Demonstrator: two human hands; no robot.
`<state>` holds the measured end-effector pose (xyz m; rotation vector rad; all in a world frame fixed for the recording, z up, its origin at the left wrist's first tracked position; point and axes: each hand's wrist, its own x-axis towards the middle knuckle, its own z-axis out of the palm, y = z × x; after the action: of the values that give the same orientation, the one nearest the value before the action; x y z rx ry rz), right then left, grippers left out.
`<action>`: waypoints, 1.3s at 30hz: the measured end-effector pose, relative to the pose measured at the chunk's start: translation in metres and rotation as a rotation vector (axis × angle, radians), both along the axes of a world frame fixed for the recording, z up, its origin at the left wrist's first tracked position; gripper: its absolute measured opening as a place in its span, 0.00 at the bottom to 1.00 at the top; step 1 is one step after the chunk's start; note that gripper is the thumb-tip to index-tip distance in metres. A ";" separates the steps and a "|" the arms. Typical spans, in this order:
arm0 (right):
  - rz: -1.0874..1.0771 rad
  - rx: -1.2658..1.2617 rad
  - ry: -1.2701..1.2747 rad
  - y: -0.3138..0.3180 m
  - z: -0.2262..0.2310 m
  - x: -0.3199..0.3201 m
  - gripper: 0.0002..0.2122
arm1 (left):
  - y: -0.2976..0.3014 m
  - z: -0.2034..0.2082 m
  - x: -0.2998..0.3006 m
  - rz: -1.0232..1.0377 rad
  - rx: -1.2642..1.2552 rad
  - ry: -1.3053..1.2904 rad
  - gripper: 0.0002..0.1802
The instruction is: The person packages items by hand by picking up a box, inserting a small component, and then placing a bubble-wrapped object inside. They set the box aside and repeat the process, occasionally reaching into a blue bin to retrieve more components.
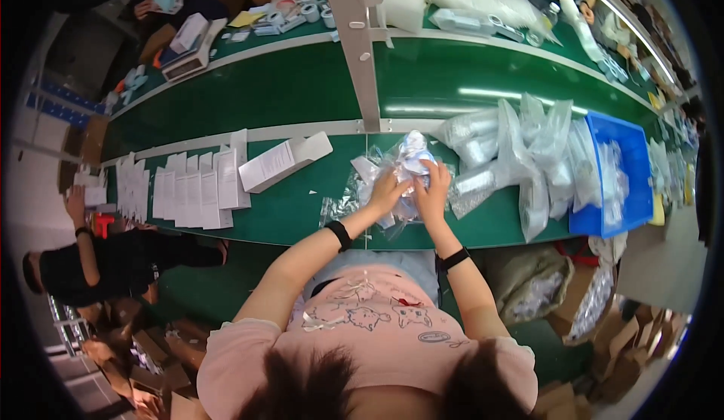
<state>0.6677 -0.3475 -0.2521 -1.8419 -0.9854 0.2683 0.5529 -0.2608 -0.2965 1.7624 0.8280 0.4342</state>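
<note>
A white, blue-marked item (413,148), its exact kind unclear, lies among crinkled clear plastic bags (343,201) on the green bench in front of me. My left hand (388,188) reaches in from the left, its fingers closed on the clear plastic just below the item. On the other side, my right hand (432,188) has bent fingers pressed against the wrapped item's lower right. The plastic and my fingers hide part of it. A small white piece (365,168) shows beside my left hand.
An open white box (285,162) lies to the left, beyond it rows of white cartons (192,190). Filled clear bags (520,160) pile up on the right beside a blue bin (630,186). A metal post (354,50) rises at the back edge. Other people work nearby.
</note>
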 end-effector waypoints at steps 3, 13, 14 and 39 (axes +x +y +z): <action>0.107 -0.276 -0.331 -0.003 -0.009 0.001 0.21 | 0.026 0.017 -0.009 -0.257 0.291 0.304 0.27; 0.133 -0.508 -0.495 0.010 0.047 -0.012 0.27 | 0.129 0.116 -0.126 -0.022 0.793 0.726 0.50; 0.150 -0.481 -0.499 0.014 0.058 -0.014 0.27 | 0.138 0.108 -0.146 -0.008 0.798 0.731 0.50; 0.002 -0.001 -0.194 0.045 0.085 0.111 0.16 | 0.051 0.152 -0.063 -0.085 0.433 -0.095 0.48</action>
<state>0.7785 -0.3022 -0.1669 -1.8945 -1.1192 0.0922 0.4901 -0.2100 -0.1440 2.1469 0.6191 0.6730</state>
